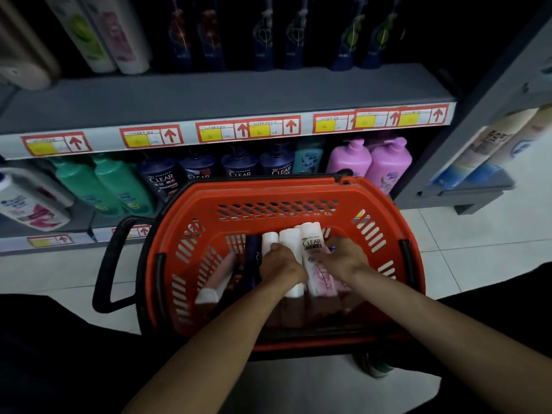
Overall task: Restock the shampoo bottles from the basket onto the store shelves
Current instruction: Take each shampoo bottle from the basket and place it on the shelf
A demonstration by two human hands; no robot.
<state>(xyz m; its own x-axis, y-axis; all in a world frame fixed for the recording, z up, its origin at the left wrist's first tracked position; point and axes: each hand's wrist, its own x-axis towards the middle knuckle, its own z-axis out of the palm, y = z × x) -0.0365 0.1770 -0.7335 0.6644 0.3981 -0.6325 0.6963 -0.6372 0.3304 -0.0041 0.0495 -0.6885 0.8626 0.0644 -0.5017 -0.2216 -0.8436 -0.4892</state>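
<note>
Much is left: inside the red basket (263,191), left hand (280,261) grips a white bottle (291,240), right hand (346,258) a CLEAR shampoo bottle (312,234).

Forearms (239,324) bare down to L hand (280,259) & R hand (343,255); dark clothing (44,339) low at both sides.

Row of red-bordered price tags (248,130), each with a yellow patch and a red up arrow. White tiled floor (484,234), glossy, thin grout lines.
</note>
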